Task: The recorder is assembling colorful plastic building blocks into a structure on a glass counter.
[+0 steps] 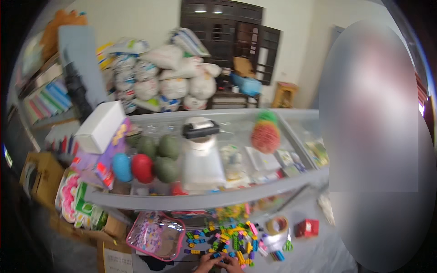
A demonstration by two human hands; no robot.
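Note:
At the bottom edge, my left hand (205, 263) and my right hand (232, 264) come together with fingers closed around small building bricks (219, 260), blue and dark in colour. How the held bricks fit together is too small and blurred to tell. Just beyond my fingers lies a loose pile of colourful building bricks (236, 240), in green, yellow, pink, black and blue. Left of the pile rests a clear zip pouch (169, 236) with pink trim, holding many small purple and pink pieces.
Right of the pile lie a tape roll (277, 224), green-handled scissors (287, 246) and a red box (307, 228). Behind stands a glass display case (205, 200) carrying a white container (201, 164), dark green eggs (166, 169) and a spiky ball (265, 138). Blur hides the right side.

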